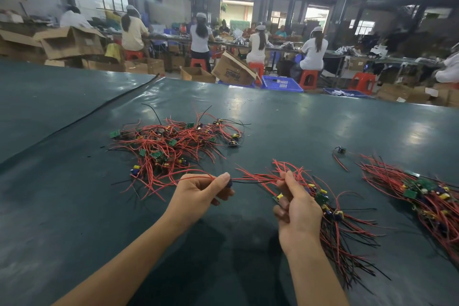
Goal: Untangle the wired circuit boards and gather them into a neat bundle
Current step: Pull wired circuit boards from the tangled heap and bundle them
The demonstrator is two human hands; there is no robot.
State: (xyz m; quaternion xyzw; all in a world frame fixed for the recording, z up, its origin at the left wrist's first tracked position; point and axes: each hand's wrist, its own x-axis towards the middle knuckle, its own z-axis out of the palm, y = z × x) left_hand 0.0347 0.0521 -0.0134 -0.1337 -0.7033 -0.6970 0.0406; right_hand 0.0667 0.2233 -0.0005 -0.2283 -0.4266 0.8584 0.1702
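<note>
While the left hand (pixel 198 191) pinches one little board (pixel 229 183) between thumb and finger, thin wires stretch from that pinch across to the right hand (pixel 295 208). The right hand is closed round a bunch of boards (pixel 332 211), and red and black wires stick out above and below the fist.

Red wires on the far side of the pinch reach back toward the messy pile (pixel 173 144) just past the left hand. If they are caught in there, a hard pull could drag the pile along or tear a wire off its board. If the right hand loosens, the bunch could slip and mix up again.

I count two hands, one pinched board, one bunch in the fist and one messy pile with too many boards to count. One tidy bunch (pixel 427 196) lies further out from the right hand, and one lone board (pixel 340 149) sits past it. All of it is on one dark green table (pixel 74 206).
</note>
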